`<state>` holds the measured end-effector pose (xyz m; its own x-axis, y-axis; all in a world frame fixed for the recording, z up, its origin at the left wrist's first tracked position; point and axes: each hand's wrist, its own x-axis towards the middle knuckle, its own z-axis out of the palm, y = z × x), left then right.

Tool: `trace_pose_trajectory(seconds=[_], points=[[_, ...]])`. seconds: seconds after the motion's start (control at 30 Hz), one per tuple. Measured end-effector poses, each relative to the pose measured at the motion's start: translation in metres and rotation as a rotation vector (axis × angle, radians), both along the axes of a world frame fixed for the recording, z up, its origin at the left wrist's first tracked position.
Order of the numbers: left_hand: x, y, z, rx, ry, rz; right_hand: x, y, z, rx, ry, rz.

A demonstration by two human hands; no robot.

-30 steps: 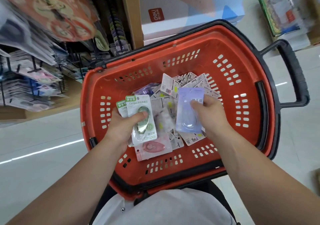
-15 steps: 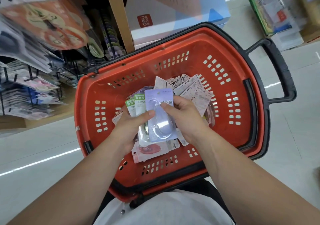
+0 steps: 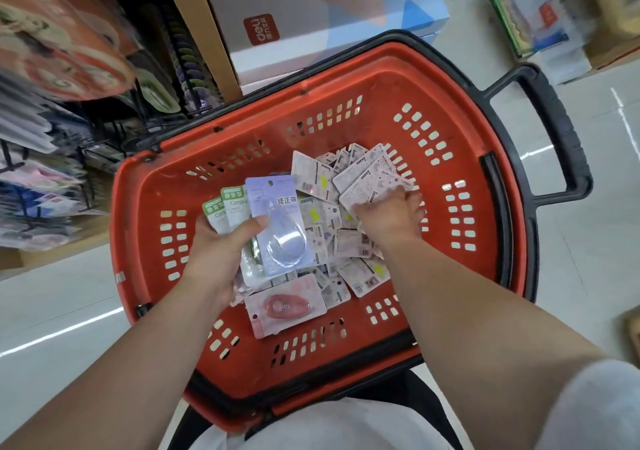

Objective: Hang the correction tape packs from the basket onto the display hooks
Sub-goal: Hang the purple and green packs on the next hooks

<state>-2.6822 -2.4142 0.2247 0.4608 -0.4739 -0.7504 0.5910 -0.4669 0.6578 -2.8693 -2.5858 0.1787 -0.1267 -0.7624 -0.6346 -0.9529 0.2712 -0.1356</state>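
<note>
A red basket [image 3: 398, 78] holds several correction tape packs. My left hand [image 3: 221, 252] grips a small stack over the basket: a purple pack [image 3: 277, 224] on top and two green-headed packs [image 3: 228, 207] behind it. My right hand [image 3: 391, 217] reaches into the pile at the basket's right, fingers curled on a face-down pack [image 3: 367, 186]. A pink pack [image 3: 287, 305] lies flat near the basket's front wall. The display hooks [image 3: 41, 186] carry hanging packs at the left edge.
A wooden shelf post [image 3: 204, 30] and a white and blue box [image 3: 332, 16] stand behind the basket. The basket's black handle [image 3: 557, 130] juts out to the right. Packaged goods [image 3: 533, 9] lie on the tiled floor at top right.
My right hand passed the purple pack to the stack in my left hand, let go, and moved right into the pile onto a face-down pack.
</note>
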Motion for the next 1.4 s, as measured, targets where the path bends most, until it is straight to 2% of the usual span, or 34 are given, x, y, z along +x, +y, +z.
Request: trace_pose_trajectory(seconds=[0.1, 0.23, 0.37, 0.53, 0.73, 0.93, 1.17, 1.4], points=[[0.003, 0.006, -0.004, 0.006, -0.003, -0.024, 0.004, -0.001, -0.009, -0.042, 0.073, 0.066], [0.002, 0.013, -0.008, 0.008, 0.004, -0.059, 0.006, -0.003, -0.010, -0.091, 0.035, 0.085], [0.003, 0.015, -0.004, -0.007, 0.044, -0.084, -0.001, 0.001, 0.007, -0.096, -0.181, -0.008], [0.008, 0.018, 0.014, -0.050, 0.033, -0.137, -0.007, 0.018, 0.047, -0.197, -0.393, -0.221], [0.017, 0.029, 0.046, -0.098, -0.013, -0.164, 0.000, 0.070, 0.117, -0.070, -0.768, -0.317], [0.000, 0.043, 0.092, -0.152, -0.091, -0.070, 0.013, 0.110, 0.166, 0.047, -0.998, -0.162], [-0.011, 0.102, 0.142, -0.198, -0.199, 0.179, 0.026, 0.116, 0.205, 0.235, -1.093, 0.273], [0.015, 0.170, 0.179, -0.307, -0.284, 0.386, 0.078, 0.155, 0.234, 0.311, -1.186, 0.358]])
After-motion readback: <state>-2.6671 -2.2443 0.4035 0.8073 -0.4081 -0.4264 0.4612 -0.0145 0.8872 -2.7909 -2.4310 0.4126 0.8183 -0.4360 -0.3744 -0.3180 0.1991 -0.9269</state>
